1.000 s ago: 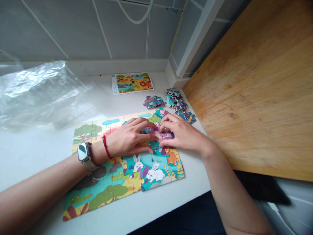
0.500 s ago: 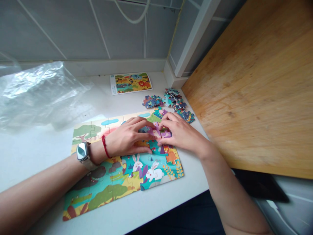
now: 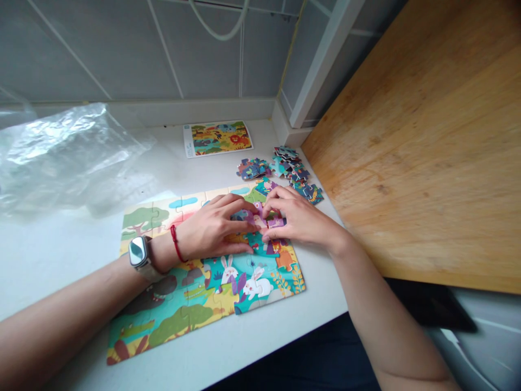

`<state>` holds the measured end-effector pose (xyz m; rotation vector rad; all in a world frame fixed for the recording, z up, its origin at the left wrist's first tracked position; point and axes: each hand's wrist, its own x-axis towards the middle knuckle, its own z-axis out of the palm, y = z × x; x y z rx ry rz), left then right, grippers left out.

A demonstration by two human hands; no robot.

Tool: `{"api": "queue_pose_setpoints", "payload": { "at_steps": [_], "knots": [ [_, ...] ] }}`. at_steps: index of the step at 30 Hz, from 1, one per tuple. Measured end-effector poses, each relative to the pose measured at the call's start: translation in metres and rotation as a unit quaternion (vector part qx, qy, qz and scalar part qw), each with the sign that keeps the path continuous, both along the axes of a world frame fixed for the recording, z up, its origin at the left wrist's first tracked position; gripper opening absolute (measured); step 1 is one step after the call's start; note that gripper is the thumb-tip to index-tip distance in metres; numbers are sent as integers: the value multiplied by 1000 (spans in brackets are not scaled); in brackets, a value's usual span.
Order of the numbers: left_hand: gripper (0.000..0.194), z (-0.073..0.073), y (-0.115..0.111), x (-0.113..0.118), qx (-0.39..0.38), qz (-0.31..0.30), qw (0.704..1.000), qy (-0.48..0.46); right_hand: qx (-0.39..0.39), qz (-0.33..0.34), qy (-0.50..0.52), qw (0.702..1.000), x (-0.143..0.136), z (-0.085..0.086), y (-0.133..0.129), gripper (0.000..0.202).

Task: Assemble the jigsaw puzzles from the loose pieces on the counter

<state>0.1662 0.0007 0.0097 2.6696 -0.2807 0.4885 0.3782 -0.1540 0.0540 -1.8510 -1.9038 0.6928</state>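
A colourful animal jigsaw puzzle (image 3: 175, 320) lies on the white counter, with rabbit pieces (image 3: 256, 285) set on top of its lower right part. My left hand (image 3: 217, 225) rests across the upper middle, fingers stretched and apart, their tips touching purple and teal pieces. From the right, my right hand (image 3: 299, 217) curls thumb and fingers around a purple puzzle piece (image 3: 275, 222) at the board's right side. The two hands' fingertips nearly meet there. My left forearm and hand hide part of the board beneath.
Loose puzzle pieces (image 3: 299, 174) are heaped behind my right hand, with a smaller stack (image 3: 252, 169) beside them. A picture card (image 3: 222, 139) lies near the wall. Crumpled clear plastic (image 3: 69, 157) covers the left back. A wooden panel (image 3: 427, 152) borders the right.
Both hands stay over the same pieces, with barely any finger movement. The view has shifted very slightly; the loose pieces and card have not moved.
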Motion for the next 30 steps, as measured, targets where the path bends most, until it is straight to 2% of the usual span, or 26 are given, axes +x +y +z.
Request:
{"api": "queue_pose_setpoints", "payload": {
  "at_steps": [2, 5, 15, 20, 25, 30],
  "knots": [
    [41, 0, 0, 0, 2, 0, 1000, 2, -9, 6, 38, 999, 0, 2, 1, 24],
    [41, 0, 0, 0, 2, -3, 1000, 3, -12, -1, 42, 999, -1, 2, 2, 15],
    [39, 0, -1, 0, 2, -3, 1000, 1, -12, -8, 17, 1000, -3, -1, 2, 16],
    [39, 0, -1, 0, 2, 4, 1000, 1, -23, -13, 21, 999, 6, 1, 0, 21],
    [40, 0, 0, 0, 0, 2, 1000, 3, -61, 21, 8, 998, 17, 8, -7, 53],
    [41, 1, -1, 0, -1, 0, 1000, 4, -72, 8, -44, 996, 17, 7, -14, 40]
  ]
}}
